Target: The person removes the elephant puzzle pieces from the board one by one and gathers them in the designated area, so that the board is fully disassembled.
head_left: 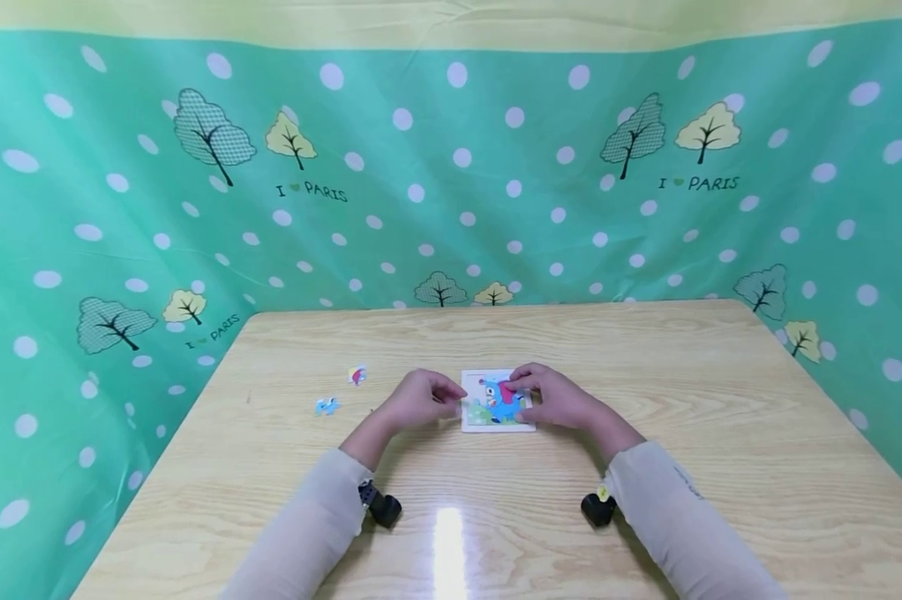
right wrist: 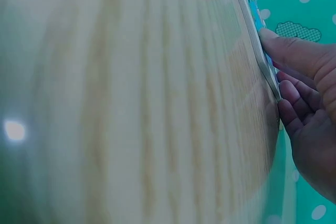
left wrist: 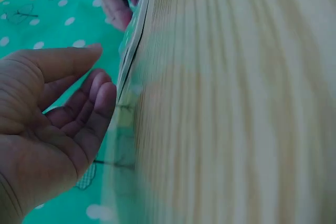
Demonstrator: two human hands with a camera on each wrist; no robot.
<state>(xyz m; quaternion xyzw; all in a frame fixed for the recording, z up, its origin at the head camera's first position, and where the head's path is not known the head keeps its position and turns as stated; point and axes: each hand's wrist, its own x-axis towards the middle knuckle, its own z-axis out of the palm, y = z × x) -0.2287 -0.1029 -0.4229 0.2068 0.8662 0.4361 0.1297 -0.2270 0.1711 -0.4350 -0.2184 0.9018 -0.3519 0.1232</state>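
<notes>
A small white-framed jigsaw puzzle board (head_left: 475,377) lies flat on the table, showing a blue cartoon animal with a red patch among green shapes. My right hand (head_left: 559,398) holds its right side, fingers over the red patch and thumb near the lower right corner. In the right wrist view the thumb (right wrist: 289,48) rests on the board's face, with the other fingers bent at its edge. Just left of the board hovers my left hand (head_left: 424,398). Its fingers (left wrist: 94,103) are loosely bent in the left wrist view, and nothing shows between them and the thumb.
To the left on the wooden table (head_left: 684,367) lie a blue puzzle piece (head_left: 327,407) and a red, yellow and white piece (head_left: 357,375). A tiny dark spot shows beside the left wrist. Green dotted cloth (head_left: 488,208) hangs behind and beside the table.
</notes>
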